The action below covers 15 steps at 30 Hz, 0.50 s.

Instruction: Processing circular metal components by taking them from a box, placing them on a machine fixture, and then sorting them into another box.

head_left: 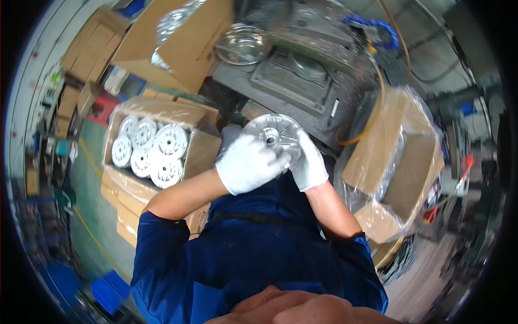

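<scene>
I hold a round silver metal disc (275,129) with a hub hole and raised ribs in front of my chest. My left hand (249,163), in a white glove, covers the disc's lower left edge and grips it. My right hand (309,163), also in a white glove, grips the disc's right edge. The disc's lower part is hidden behind both gloves. I wear a dark blue short-sleeved shirt.
On my left, an open cardboard box (202,148) lined with plastic holds several similar white discs (154,151). A plastic-lined cardboard box (399,162) is at my right. Ahead stands a grey metal machine (305,75) with a shiny round bowl (241,46). More cartons (183,43) are stacked behind.
</scene>
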Each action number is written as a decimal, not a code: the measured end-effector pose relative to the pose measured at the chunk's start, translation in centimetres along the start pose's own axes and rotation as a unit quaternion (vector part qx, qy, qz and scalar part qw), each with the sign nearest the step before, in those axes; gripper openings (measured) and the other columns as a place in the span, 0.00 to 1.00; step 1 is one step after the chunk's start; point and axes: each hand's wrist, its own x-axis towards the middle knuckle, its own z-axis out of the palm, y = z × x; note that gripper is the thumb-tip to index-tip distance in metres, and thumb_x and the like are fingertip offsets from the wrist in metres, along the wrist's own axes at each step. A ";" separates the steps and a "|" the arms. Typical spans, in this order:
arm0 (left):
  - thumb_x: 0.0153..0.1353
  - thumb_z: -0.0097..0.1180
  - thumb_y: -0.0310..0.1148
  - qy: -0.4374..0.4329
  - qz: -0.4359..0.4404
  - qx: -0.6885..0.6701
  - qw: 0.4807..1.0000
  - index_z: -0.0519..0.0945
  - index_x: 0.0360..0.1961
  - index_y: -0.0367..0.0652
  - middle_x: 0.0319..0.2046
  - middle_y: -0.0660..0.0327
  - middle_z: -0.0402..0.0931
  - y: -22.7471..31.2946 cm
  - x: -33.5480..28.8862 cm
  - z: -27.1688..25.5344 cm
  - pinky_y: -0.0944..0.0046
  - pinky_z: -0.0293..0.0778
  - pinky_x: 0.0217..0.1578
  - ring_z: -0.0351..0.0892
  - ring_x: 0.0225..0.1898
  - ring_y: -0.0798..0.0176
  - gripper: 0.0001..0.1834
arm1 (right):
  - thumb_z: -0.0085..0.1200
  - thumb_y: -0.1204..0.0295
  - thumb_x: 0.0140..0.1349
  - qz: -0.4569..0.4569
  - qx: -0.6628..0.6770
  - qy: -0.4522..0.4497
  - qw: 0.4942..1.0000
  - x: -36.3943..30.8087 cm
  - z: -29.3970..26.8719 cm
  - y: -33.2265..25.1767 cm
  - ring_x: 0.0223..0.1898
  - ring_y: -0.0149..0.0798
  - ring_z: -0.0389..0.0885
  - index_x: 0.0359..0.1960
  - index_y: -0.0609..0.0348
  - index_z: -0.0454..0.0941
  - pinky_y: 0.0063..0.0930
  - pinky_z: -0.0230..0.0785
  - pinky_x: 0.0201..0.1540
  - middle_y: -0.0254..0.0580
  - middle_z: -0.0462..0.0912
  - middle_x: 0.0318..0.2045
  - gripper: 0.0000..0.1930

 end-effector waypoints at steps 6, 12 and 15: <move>0.39 0.75 0.51 -0.008 -0.158 -0.157 0.975 0.77 0.56 0.39 0.48 0.52 0.77 -0.6 1.0 0.2 0.50 0.73 0.47 0.76 0.49 0.49 0.43 | 0.52 0.76 0.63 -0.134 -0.152 0.100 0.974 -3.8 -2.9 -3.1 0.57 0.41 0.79 0.65 0.68 0.66 0.35 0.69 0.63 0.47 0.79 0.57 0.28; 0.48 0.76 0.33 -0.086 -0.376 -0.369 0.846 0.66 0.65 0.29 0.54 0.47 0.76 -1.4 2.4 5.1 0.60 0.74 0.57 0.77 0.55 0.62 0.45 | 0.53 0.72 0.68 -0.096 -0.102 0.052 0.989 -3.4 -2.1 -3.5 0.57 0.35 0.77 0.65 0.69 0.66 0.29 0.67 0.62 0.45 0.79 0.56 0.25; 0.45 0.77 0.43 -0.049 -0.440 -0.397 0.804 0.74 0.58 0.34 0.48 0.49 0.82 -2.7 2.5 6.0 0.62 0.78 0.52 0.83 0.49 0.62 0.41 | 0.52 0.63 0.72 -0.122 -0.110 0.071 0.984 -3.3 -2.7 -3.5 0.52 0.37 0.80 0.66 0.69 0.63 0.29 0.73 0.54 0.48 0.78 0.55 0.27</move>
